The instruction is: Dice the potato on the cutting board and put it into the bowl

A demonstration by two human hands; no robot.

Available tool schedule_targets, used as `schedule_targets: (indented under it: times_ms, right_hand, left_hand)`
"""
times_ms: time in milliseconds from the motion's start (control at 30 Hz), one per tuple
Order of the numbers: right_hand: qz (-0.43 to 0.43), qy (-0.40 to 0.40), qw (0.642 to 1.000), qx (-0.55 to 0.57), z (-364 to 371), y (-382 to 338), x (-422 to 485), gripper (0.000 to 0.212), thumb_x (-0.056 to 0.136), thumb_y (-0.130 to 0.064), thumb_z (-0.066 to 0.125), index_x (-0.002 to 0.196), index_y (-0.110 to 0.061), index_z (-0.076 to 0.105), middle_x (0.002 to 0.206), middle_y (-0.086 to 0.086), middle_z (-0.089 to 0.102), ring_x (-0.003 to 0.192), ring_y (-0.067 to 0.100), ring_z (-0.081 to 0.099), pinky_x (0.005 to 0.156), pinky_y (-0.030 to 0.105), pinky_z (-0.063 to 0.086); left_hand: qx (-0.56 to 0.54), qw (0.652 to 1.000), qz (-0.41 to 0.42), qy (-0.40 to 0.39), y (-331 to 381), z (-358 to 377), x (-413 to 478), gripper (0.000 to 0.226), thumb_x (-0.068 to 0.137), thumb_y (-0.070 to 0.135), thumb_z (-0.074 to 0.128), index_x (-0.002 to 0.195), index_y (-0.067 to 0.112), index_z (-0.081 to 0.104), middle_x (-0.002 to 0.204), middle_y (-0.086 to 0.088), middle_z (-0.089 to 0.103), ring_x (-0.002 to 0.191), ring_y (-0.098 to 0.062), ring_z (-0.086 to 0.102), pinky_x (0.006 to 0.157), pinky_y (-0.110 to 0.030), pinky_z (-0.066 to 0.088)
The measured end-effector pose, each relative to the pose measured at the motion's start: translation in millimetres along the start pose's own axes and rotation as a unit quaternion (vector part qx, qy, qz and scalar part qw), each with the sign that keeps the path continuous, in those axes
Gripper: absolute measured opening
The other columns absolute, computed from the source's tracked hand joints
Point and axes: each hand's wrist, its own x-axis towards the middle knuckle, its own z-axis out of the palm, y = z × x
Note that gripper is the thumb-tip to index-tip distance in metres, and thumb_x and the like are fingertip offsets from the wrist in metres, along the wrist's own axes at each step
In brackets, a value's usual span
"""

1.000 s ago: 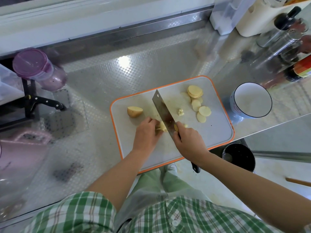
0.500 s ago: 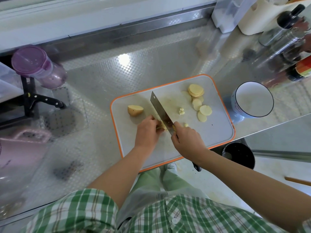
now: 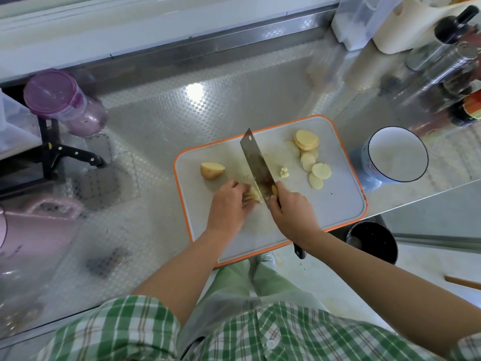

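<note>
A grey cutting board (image 3: 338, 204) with an orange rim lies on the steel counter. My right hand (image 3: 292, 212) grips the handle of a cleaver (image 3: 256, 162) whose blade stands on the board. My left hand (image 3: 230, 204) holds a small stack of potato strips (image 3: 253, 194) against the blade with curled fingers. A potato end piece (image 3: 212, 170) sits at the board's left. Several round potato slices (image 3: 309, 155) lie at the board's right, with a few small diced bits (image 3: 284, 172) beside the blade. The white bowl (image 3: 397, 155) with a dark rim stands right of the board and looks empty.
A purple-lidded jar (image 3: 62, 102) and a black-handled knife (image 3: 78, 155) sit at the left. Bottles and shakers (image 3: 447, 53) crowd the far right corner. A dark bin (image 3: 372, 242) stands below the counter edge. A pink object (image 3: 33, 230) is at the near left.
The cleaver has been chopping through the potato strips, shifting slightly left toward my left hand. My left hand has edged back along the strips. The other pieces have not moved.
</note>
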Motion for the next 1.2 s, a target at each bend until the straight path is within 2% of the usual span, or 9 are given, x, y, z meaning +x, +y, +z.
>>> schedule_targets:
  times_ms: [100, 200, 333, 633, 733, 867, 1033, 1133, 1200]
  right_hand:
    - [-0.013, -0.001, 1.000, 0.003, -8.8, -2.9, -3.7, 0.013, 0.096, -0.018, 0.041, 0.085, -0.014, 0.034, 0.058, 0.005, 0.039, 0.058, 0.034, 0.042, 0.050, 0.034, 0.024]
    - [-0.019, -0.015, 1.000, -0.019, -9.5, -7.3, -8.9, 0.017, 0.097, -0.022, 0.040, 0.083, -0.015, 0.032, 0.061, 0.006, 0.041, 0.060, 0.032, 0.042, 0.051, 0.034, 0.026]
    - [-0.008, -0.032, 0.999, -0.032, -3.2, -10.1, -10.6, 0.015, 0.097, -0.022, 0.038, 0.086, -0.014, 0.034, 0.062, 0.005, 0.042, 0.062, 0.031, 0.045, 0.053, 0.033, 0.029]
    - [0.000, -0.047, 0.997, -0.061, 6.2, -13.5, -9.7, 0.010, 0.097, -0.021, 0.038, 0.093, -0.015, 0.031, 0.061, 0.001, 0.038, 0.061, 0.029, 0.041, 0.056, 0.034, 0.031]
    - [0.001, -0.045, 0.996, -0.071, 10.7, -12.9, -7.7, 0.009, 0.096, -0.020, 0.038, 0.101, -0.011, 0.038, 0.061, 0.000, 0.037, 0.062, 0.029, 0.042, 0.057, 0.034, 0.032]
    - [0.005, -0.033, 0.996, -0.080, 17.2, -10.5, -8.2, 0.021, 0.098, -0.021, 0.036, 0.116, -0.011, 0.041, 0.067, 0.005, 0.047, 0.063, 0.030, 0.046, 0.057, 0.034, 0.037]
    - [0.004, -0.002, 1.000, -0.026, 10.8, -5.2, -10.1, 0.011, 0.099, -0.022, 0.037, 0.091, -0.014, 0.035, 0.060, 0.005, 0.042, 0.060, 0.034, 0.044, 0.054, 0.035, 0.032]
    - [-0.009, 0.009, 1.000, -0.006, 1.1, -5.3, -12.0, 0.014, 0.098, -0.020, 0.039, 0.086, -0.014, 0.033, 0.055, 0.002, 0.036, 0.056, 0.032, 0.040, 0.048, 0.034, 0.021]
    - [-0.019, -0.002, 1.000, -0.017, -2.8, -7.2, -13.0, 0.016, 0.098, -0.022, 0.040, 0.086, -0.015, 0.033, 0.057, 0.002, 0.036, 0.059, 0.033, 0.040, 0.051, 0.034, 0.023]
  left_hand:
    - [0.019, 1.000, 0.008, 0.008, -2.0, -2.7, -4.4, 0.036, 0.073, 0.028, 0.081, 0.102, 0.010, 0.068, 0.091, -0.006, 0.062, 0.080, -0.025, 0.062, 0.072, -0.037, 0.051]
    - [0.037, 0.999, 0.011, 0.015, -3.3, -1.4, -5.2, 0.026, 0.073, 0.021, 0.080, 0.091, 0.007, 0.069, 0.086, -0.008, 0.062, 0.074, -0.028, 0.062, 0.065, -0.036, 0.048]
    - [0.029, 1.000, -0.002, 0.009, -2.4, 1.0, -3.0, 0.014, 0.075, 0.014, 0.077, 0.085, 0.008, 0.069, 0.083, -0.007, 0.062, 0.075, -0.027, 0.062, 0.068, -0.039, 0.050]
    - [0.024, 1.000, -0.005, 0.003, -5.0, 6.3, 0.7, 0.009, 0.077, 0.016, 0.074, 0.080, 0.008, 0.071, 0.081, -0.008, 0.062, 0.074, -0.028, 0.061, 0.066, -0.043, 0.050]
    - [0.030, 1.000, -0.005, 0.001, -6.0, 7.5, 1.1, 0.008, 0.077, 0.015, 0.071, 0.080, 0.008, 0.072, 0.083, -0.008, 0.062, 0.076, -0.028, 0.060, 0.067, -0.044, 0.049]
    - [0.037, 0.999, 0.006, 0.002, -4.7, 6.6, 0.4, 0.008, 0.079, 0.015, 0.070, 0.082, 0.008, 0.072, 0.083, -0.008, 0.062, 0.078, -0.029, 0.061, 0.068, -0.043, 0.049]
    - [0.029, 1.000, -0.003, 0.001, -5.3, 4.3, -2.7, 0.022, 0.078, 0.025, 0.076, 0.092, 0.010, 0.069, 0.088, -0.006, 0.061, 0.080, -0.026, 0.061, 0.073, -0.041, 0.051]
    - [0.040, 0.999, 0.002, 0.006, -4.3, 1.6, -5.7, 0.027, 0.076, 0.025, 0.078, 0.094, 0.009, 0.066, 0.087, -0.006, 0.062, 0.080, -0.026, 0.060, 0.071, -0.040, 0.050]
    - [0.048, 0.999, 0.004, 0.010, -3.6, 0.4, -6.7, 0.025, 0.076, 0.022, 0.077, 0.093, 0.009, 0.065, 0.086, -0.007, 0.062, 0.080, -0.026, 0.060, 0.069, -0.038, 0.047]
